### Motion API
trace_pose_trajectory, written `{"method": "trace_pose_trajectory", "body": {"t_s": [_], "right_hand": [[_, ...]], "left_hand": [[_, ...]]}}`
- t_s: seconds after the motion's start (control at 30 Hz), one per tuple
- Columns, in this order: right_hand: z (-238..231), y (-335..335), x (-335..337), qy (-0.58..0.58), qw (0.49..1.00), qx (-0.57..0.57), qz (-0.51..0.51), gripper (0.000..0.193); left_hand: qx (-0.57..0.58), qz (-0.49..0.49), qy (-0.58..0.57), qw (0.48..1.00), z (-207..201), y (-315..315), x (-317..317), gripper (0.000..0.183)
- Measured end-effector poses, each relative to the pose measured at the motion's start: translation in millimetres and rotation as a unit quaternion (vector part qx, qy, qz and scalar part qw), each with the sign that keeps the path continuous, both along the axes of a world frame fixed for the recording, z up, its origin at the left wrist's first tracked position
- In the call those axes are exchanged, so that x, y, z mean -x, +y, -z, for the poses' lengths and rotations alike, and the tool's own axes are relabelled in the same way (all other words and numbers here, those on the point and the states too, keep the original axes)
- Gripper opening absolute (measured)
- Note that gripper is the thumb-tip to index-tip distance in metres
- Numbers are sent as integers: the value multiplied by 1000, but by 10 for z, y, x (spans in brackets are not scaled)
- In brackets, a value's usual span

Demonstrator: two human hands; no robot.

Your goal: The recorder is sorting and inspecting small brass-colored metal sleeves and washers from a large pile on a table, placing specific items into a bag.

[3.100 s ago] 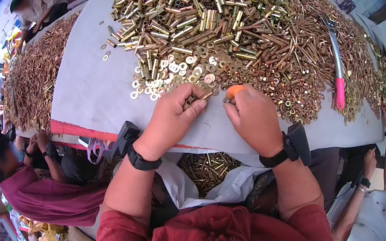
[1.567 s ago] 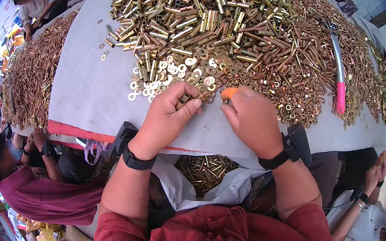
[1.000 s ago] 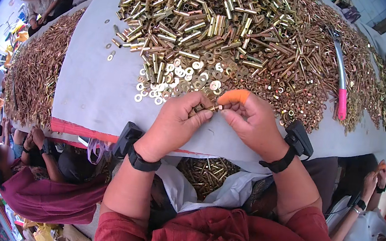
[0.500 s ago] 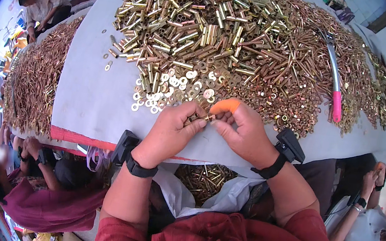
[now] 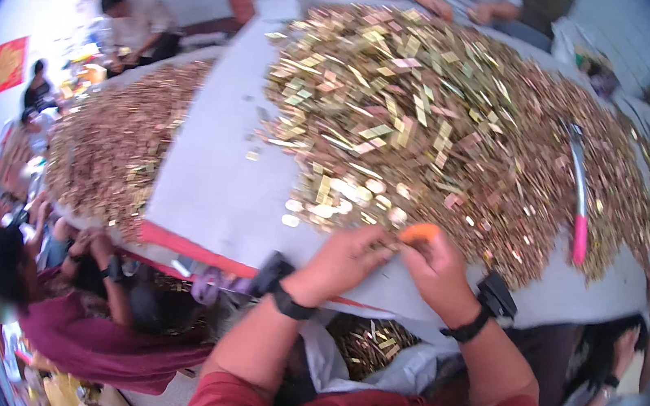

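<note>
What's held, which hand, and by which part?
Left hand holds a small brass-coloured metal piece; right hand is close beside it, grip unclear. Blur hides which part of the piece is gripped.

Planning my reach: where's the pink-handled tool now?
Head view, right side: the pink-handled tool lies among metal pieces, right of and beyond the right hand.

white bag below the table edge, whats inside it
Brassy metal pieces show in the mouth of the white bag, too blurred to tell their exact kind. Their top layer covers whatever lies deeper and the bag's bottom.
</note>
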State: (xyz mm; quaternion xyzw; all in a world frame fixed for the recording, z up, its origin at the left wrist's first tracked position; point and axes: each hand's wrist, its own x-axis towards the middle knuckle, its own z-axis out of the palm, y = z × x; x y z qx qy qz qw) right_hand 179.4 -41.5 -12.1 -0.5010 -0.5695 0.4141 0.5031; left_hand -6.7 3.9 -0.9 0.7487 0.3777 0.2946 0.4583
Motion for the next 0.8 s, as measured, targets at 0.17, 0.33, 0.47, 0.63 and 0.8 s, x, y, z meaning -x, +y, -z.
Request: {"method": "trace_pose_trajectory", "body": {"t_s": [0.17,0.33,0.47,0.63,0.8], "right_hand": [[20,-113,-136,66,997,39,3,21],[-60,-113,-97,51,995,83,0,21],[-121,-105,-139,52,995,86,-11,19],[-156,-61,-132,46,995,83,-15,18],[-184,-74,-216,16,994,112,-3,14]], "left_hand": [[-47,25,0,999,134,-12,-146,20],[-70,-1,-15,997,148,-47,-86,18],[-52,17,-23,998,87,-23,-123,16],[-71,14,-27,997,174,30,-152,15],[31,49,-69,996,153,40,-177,15]]}}
